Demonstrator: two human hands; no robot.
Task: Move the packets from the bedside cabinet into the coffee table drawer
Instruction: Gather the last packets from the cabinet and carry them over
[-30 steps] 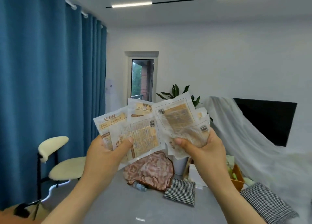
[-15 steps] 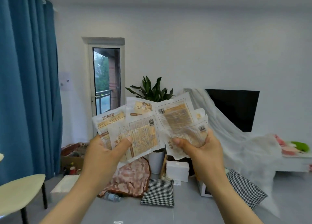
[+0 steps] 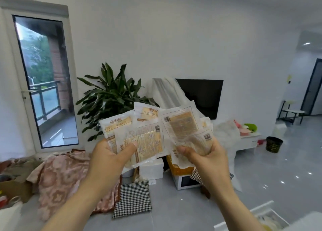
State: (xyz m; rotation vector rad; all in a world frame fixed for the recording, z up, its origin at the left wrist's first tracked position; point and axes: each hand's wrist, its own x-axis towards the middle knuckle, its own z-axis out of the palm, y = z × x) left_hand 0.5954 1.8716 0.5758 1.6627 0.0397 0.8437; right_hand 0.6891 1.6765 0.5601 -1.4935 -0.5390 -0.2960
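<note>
Several white and tan hand-warmer packets (image 3: 151, 135) are fanned out at chest height in front of me. My left hand (image 3: 111, 159) grips the left part of the fan, thumb pressed on a packet's face. My right hand (image 3: 207, 159) grips the right part of the packets (image 3: 183, 124), thumb on top of the crumpled lower ones. At the bottom right corner an open white drawer (image 3: 261, 218) shows, with something pale inside. The bedside cabinet is not in view.
A large potted plant (image 3: 111, 98) and a wall television (image 3: 202, 95) under a white sheet stand ahead. Checked cushions (image 3: 134, 197), a pink patterned cloth (image 3: 61, 176) and white boxes (image 3: 151, 168) lie on the grey floor. A dark bin (image 3: 274, 144) stands at the right.
My view has swung right: the blue curtain and the chair have left the frame, and the bin, a far doorway and the white drawer have come in. Both hands keep the same hold.
</note>
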